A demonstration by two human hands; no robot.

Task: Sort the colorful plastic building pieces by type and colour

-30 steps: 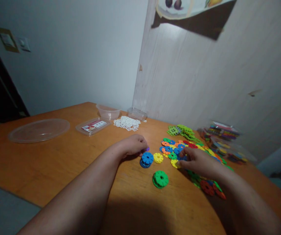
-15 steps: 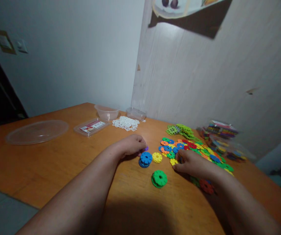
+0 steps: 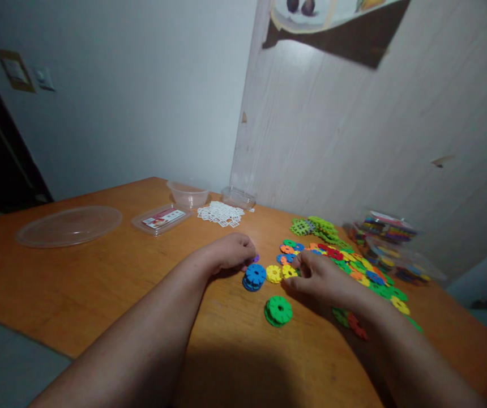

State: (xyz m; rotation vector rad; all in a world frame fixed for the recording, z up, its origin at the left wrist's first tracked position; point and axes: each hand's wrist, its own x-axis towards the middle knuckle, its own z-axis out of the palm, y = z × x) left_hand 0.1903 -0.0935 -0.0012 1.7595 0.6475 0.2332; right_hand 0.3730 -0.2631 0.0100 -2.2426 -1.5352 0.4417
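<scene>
My left hand [image 3: 238, 252] is closed at a purple notched disc [image 3: 256, 258], partly hidden by the fingers, just behind a stack of blue notched discs [image 3: 255, 276]. Between thumb and fingers my right hand [image 3: 307, 273] grips a yellow notched disc [image 3: 289, 272]. That disc is beside another yellow disc [image 3: 274, 274] lying on the table, close to the blue stack. Nearer to me stands a small stack of green notched discs [image 3: 279, 310].
A loose heap of mixed discs [image 3: 356, 265] spreads at the right, with green lattice pieces [image 3: 317, 226] behind it. White square pieces [image 3: 221, 213], a clear bowl [image 3: 188, 195], a labelled lid [image 3: 162, 219] and a large clear lid [image 3: 69, 226] lie farther left. Plastic boxes [image 3: 390, 226] stand far right.
My right hand has moved left with the yellow disc, from the heap's edge to beside the other yellow disc. My left hand has stayed at the purple disc. The view has shifted slightly.
</scene>
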